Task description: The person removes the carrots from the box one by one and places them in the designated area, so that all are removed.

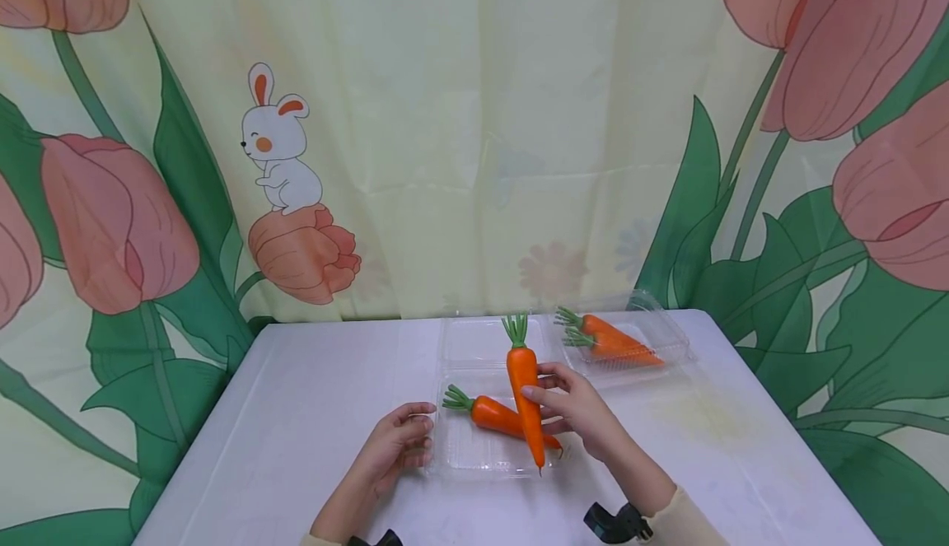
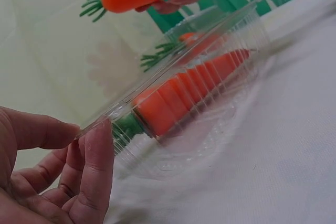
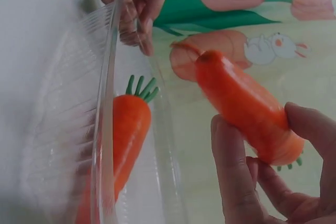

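Note:
My right hand [image 1: 582, 410] grips an orange toy carrot [image 1: 523, 389] with a green top, held upright above a clear plastic clamshell box [image 1: 474, 459]. A second carrot [image 1: 498, 417] lies slantwise inside that box, its green top to the left. In the right wrist view the held carrot [image 3: 247, 108] sits between thumb and fingers, tip toward the camera. My left hand [image 1: 400, 443] is at the box's left edge. Seen from the left wrist, its thumb and fingers [image 2: 97, 166] pinch the clear rim, with the boxed carrot [image 2: 184, 95] behind the ribbed wall.
At the back right of the white table [image 1: 311, 447] stands another clear box [image 1: 675, 340] with two carrots [image 1: 619, 344] in it. The first box's lid [image 1: 478, 342] lies folded back behind it. A printed curtain [image 1: 415, 118] with tulips and a rabbit hangs behind the table.

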A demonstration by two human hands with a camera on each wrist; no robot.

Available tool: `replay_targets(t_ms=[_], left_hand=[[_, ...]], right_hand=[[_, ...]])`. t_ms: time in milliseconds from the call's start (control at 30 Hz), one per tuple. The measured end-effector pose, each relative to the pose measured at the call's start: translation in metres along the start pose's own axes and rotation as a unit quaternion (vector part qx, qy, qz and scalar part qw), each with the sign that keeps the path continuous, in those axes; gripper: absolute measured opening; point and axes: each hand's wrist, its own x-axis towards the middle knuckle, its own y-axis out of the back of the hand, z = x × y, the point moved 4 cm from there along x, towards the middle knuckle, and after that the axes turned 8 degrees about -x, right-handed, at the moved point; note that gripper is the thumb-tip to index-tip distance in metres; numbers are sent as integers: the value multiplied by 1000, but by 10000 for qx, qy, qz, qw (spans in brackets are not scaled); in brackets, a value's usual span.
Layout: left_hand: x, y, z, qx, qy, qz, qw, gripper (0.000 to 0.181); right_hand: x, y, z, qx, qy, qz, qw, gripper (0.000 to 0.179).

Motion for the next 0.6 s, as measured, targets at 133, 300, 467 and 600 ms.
replay_targets(t_ms=[133,300,467,600], left_hand=[[0,2,0,-1,23,29,10000,43],[0,4,-3,3,15,22,10000,43],[0,4,-3,3,18,-23,10000,42],[1,4,-2,-24,4,-60,10000,41]], right_hand=[[-2,5,7,44,-48,-62,10000,59],[-5,13,13,21,-150,-30,9999,63],[-10,24,20,-66,-182,-161,9997,67],[-16,34,25,-143,-253,-252,9993,69]])
